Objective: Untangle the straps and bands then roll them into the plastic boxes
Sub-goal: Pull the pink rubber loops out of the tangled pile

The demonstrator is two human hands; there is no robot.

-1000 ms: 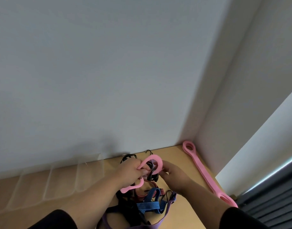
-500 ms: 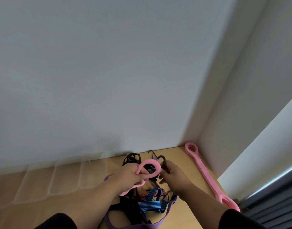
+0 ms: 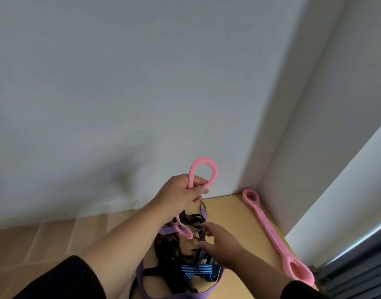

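My left hand (image 3: 181, 195) is raised above the table and grips a pink rubber band (image 3: 204, 169); one end loop stands up above my fist, and the other end loop hangs below my wrist. Under it lies a tangle (image 3: 181, 255) of black straps, a blue striped elastic and a purple band. My right hand (image 3: 219, 238) rests on the tangle and pinches a black strap in it. Clear plastic boxes (image 3: 73, 234) stand in a row at the left by the wall.
A second pink band (image 3: 269, 231) lies stretched out along the right edge of the wooden table (image 3: 232, 210). The white wall runs close behind, with a corner at the right. Dark blinds (image 3: 362, 272) are at the lower right.
My left hand has lifted the pink band up out of the tangle. My right hand has dropped onto the tangle and taken a black strap.
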